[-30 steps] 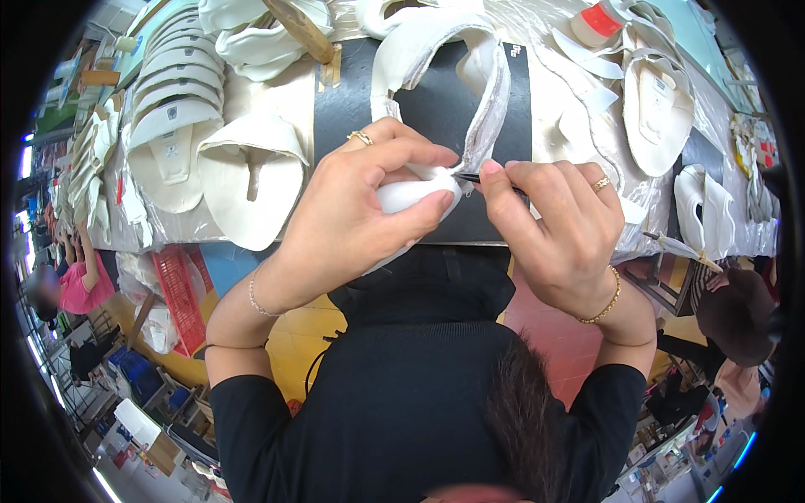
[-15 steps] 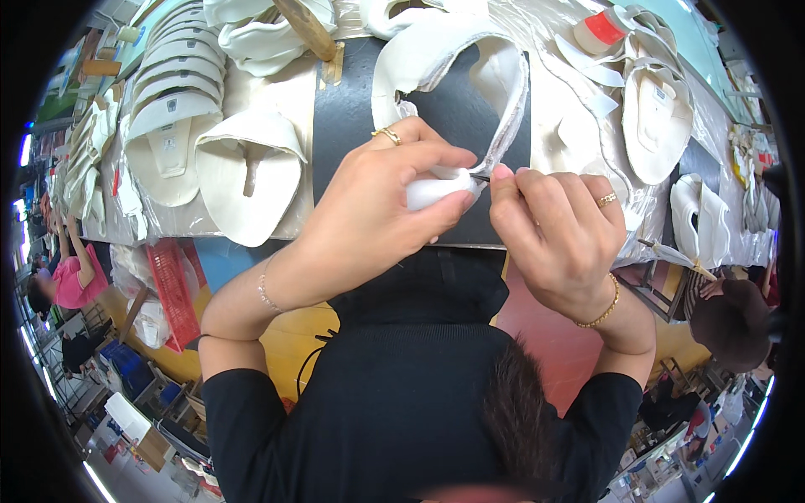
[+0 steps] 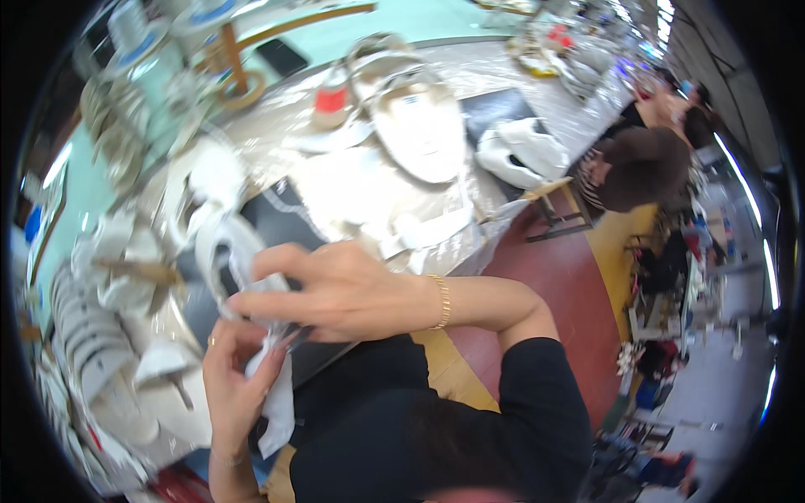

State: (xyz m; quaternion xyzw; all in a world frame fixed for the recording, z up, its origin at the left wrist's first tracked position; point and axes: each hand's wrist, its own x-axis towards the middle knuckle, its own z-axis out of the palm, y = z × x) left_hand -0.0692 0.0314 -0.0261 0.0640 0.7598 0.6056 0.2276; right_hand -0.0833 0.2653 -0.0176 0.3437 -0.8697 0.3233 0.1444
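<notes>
A white shoe upper (image 3: 231, 251), smeared by motion, is in front of me at the left. My left hand (image 3: 235, 377) is closed on its near part, thumb and fingers pinching the white material. From there a white flap (image 3: 278, 411) hangs down towards my lap. My right hand (image 3: 335, 289) reaches across from the right, bent fingers closing over the same place, close to the left fingertips. A pale bit shows among its fingers and something thin glints beneath them; blur hides what it holds.
A black mat (image 3: 289, 214) lies under the work. Stacked white uppers (image 3: 88, 327) stand at left. Beyond are a red-banded bottle (image 3: 330, 99), a pale shoe piece (image 3: 419, 126), a tape roll (image 3: 241, 89) and a phone (image 3: 283, 57). At right sits another person (image 3: 641, 172).
The view has swung to the right, so the bench and hands appear further left. My right hand has moved over the left one; the thin dark tool it held is no longer plainly visible.
</notes>
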